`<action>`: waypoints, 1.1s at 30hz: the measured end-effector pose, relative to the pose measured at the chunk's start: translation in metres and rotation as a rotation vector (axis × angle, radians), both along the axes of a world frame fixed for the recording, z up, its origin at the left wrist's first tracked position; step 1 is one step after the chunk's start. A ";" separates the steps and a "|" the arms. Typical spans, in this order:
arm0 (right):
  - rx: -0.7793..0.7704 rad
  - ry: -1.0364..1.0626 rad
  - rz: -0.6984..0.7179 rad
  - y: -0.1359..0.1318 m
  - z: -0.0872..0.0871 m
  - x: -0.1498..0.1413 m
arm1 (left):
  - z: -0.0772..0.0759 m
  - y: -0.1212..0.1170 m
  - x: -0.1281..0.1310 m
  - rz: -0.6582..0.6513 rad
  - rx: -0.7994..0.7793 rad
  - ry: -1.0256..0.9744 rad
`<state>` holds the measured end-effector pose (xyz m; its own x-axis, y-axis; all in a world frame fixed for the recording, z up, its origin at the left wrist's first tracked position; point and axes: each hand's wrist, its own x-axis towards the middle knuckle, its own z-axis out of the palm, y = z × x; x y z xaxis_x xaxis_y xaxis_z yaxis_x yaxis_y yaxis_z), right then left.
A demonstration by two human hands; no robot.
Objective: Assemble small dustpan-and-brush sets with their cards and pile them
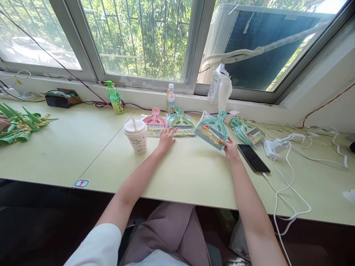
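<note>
Turquoise flared dustpan (213, 127) tilts in the right hand (229, 147)

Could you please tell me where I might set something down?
The table is bare between the left hand and right hand, down to its near edge. A wider patch lies between the green pieces and the white cup. Right of the right hand, the phone and white plugs crowd it.

Turquoise dustpan (219, 123) in the right hand (230, 148); pink dustpan (155, 119), green dustpan (181, 119) and white, dark-lettered cup (138, 143) by the left hand (166, 140); yellow-green table (188, 173).
</note>
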<state>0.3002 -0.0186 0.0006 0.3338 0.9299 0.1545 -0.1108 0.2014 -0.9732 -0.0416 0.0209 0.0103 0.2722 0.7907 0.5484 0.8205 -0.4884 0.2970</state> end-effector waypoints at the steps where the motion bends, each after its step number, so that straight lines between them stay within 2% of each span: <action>1: 0.002 0.004 0.006 0.000 0.000 0.002 | -0.001 0.001 -0.001 0.045 -0.028 0.018; 6: -0.085 -0.046 0.166 -0.005 0.006 -0.008 | -0.003 0.009 0.003 0.158 -0.017 -0.019; 11: -0.269 -0.166 0.430 -0.013 0.013 -0.046 | -0.006 0.020 0.004 0.152 -0.026 -0.003; 13: -0.303 -0.205 0.474 -0.012 0.011 -0.063 | -0.008 0.022 0.002 0.137 -0.041 -0.044; 16: -0.295 -0.277 0.385 0.000 0.004 -0.082 | -0.011 0.023 -0.001 0.155 -0.045 -0.216; 19: -0.210 -0.464 0.129 0.019 -0.006 -0.098 | -0.013 0.024 -0.003 0.160 -0.044 -0.383; 21: -0.158 -0.647 -0.049 0.032 -0.011 -0.106 | -0.014 0.024 -0.002 0.140 -0.024 -0.405; 23: -0.138 -0.822 -0.170 0.045 -0.012 -0.113 | -0.013 0.025 -0.003 0.122 0.007 -0.391; 26: -0.144 -0.972 -0.247 0.063 -0.010 -0.120 | -0.009 0.023 -0.005 0.181 0.139 -0.412; 28: -0.157 -0.964 -0.238 0.073 -0.008 -0.123 | -0.004 0.017 -0.005 0.215 0.245 -0.409; 30: -0.174 -0.919 -0.204 0.081 -0.008 -0.126 | 0.000 0.010 -0.002 0.120 0.284 -0.297; 33: -0.192 -0.907 -0.186 0.087 -0.007 -0.130 | 0.003 -0.001 0.010 -0.190 0.197 0.055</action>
